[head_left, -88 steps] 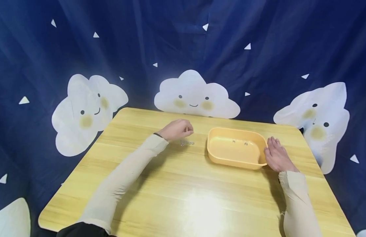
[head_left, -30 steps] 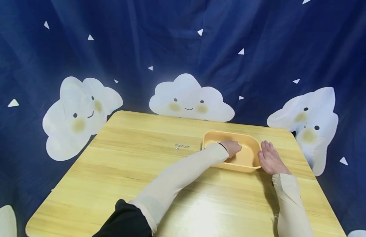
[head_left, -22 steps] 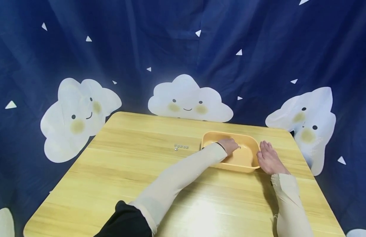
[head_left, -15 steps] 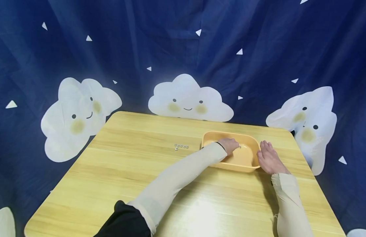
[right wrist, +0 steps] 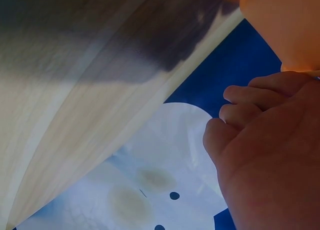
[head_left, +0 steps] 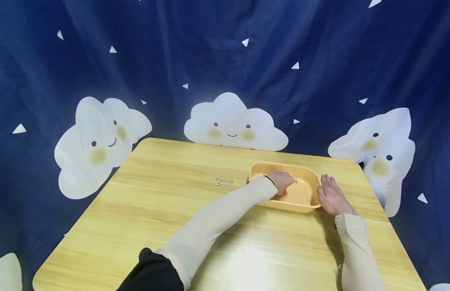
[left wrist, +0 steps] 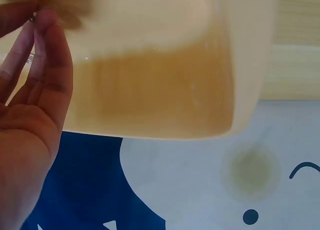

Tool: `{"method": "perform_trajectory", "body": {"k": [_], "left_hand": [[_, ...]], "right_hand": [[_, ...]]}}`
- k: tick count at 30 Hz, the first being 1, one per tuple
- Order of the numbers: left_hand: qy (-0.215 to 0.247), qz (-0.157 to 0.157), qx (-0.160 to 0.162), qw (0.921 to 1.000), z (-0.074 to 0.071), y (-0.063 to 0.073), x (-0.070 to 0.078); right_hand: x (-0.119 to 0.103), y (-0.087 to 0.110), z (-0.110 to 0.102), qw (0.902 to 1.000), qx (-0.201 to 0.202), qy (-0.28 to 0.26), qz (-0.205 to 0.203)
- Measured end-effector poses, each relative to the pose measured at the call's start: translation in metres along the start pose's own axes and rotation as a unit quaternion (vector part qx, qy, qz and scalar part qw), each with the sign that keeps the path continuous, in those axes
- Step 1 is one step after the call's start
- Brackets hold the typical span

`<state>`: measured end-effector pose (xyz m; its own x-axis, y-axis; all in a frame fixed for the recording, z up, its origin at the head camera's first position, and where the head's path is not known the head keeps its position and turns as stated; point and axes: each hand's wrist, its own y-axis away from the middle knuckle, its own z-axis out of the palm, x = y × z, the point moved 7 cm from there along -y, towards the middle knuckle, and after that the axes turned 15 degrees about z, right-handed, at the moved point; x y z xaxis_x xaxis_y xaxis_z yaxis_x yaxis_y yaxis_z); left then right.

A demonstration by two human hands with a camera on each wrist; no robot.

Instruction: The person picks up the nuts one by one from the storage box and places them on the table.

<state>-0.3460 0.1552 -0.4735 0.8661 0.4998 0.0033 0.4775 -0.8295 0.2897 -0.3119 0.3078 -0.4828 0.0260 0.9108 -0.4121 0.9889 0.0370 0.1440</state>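
Observation:
My left hand (head_left: 282,182) reaches down into a yellow plastic basin (head_left: 307,208). In the left wrist view its thumb and fingertips pinch a tiny shiny metal piece (left wrist: 33,17), mostly covered by the fingers. Just beyond those fingertips a small silvery piece (head_left: 295,182) lies on the basin's floor. My right hand (head_left: 334,196) rests with straight fingers along the basin's right end; the right wrist view shows its palm side by the orange-looking basin wall (right wrist: 285,25). Left of the basin, several small silvery pieces (head_left: 224,180) form a short row on the table, with one piece in front.
The wood-grain table (head_left: 155,202) has rounded corners and a bright glare patch near its front. Behind it hangs a dark blue curtain (head_left: 210,52) printed with white clouds. My left sleeve crosses over the basin's front left rim.
Since the earliest frame, my left hand has moved right from above the small pieces on the table into the basin. Over the last second it has stayed nearly still. My right hand keeps its place.

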Motion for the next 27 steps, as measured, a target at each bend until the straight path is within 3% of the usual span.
{"method": "perform_trajectory", "body": {"k": [6, 13, 27], "left_hand": [[0.005, 0.004, -0.008, 1.0000, 0.005, -0.002, -0.004], [0.043, -0.024, -0.009, 0.9988, 0.005, 0.009, -0.011], [0.037, -0.013, 0.009, 0.9992, -0.003, 0.016, -0.005]], "right_hand": [[0.000, 0.000, 0.001, 1.0000, 0.001, -0.002, -0.002], [0.002, -0.001, 0.001, 1.0000, -0.002, -0.001, -0.001], [0.003, -0.001, 0.002, 0.9999, -0.002, -0.009, -0.006]]}}
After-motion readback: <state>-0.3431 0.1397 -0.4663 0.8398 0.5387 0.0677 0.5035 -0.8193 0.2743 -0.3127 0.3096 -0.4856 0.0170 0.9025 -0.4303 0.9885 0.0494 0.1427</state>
